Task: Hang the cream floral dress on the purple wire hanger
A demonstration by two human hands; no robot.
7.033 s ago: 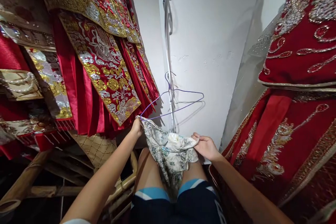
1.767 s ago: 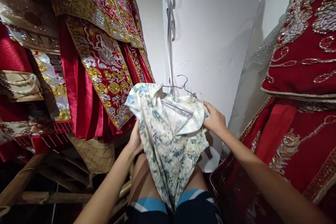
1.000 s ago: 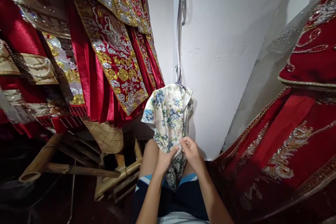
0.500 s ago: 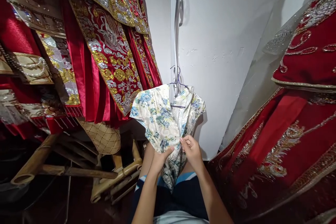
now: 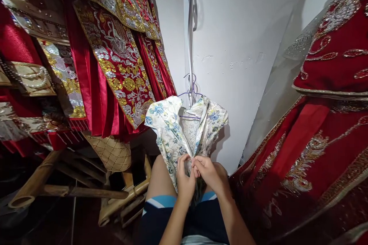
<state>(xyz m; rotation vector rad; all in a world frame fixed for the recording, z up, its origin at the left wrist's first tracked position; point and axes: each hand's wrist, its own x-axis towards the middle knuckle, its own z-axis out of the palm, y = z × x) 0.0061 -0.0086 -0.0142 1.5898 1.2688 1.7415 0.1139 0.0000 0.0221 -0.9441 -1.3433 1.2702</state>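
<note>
Floral dress (image 5: 172,130) draped on a purple wire hanger (image 5: 191,95) against the white wall (image 5: 244,46). Left hand (image 5: 184,180) and right hand (image 5: 208,172) pinching its front edges together, fingers clenched on fabric. Flanked by red embroidered gowns (image 5: 115,57).

Both hands (image 5: 198,174) together; fingers (image 5: 181,160) pinched

We identify this as a garment storeroom or costume rental back room. To the left of our hands, red satin robes (image 5: 115,57) with gold and silver embroidery hang in dense overlapping rows above a bamboo frame (image 5: 43,180). To the right hangs a beaded red gown (image 5: 324,130). Directly ahead, a bare white wall (image 5: 244,46) carries a wire hanger (image 5: 191,92).
</note>
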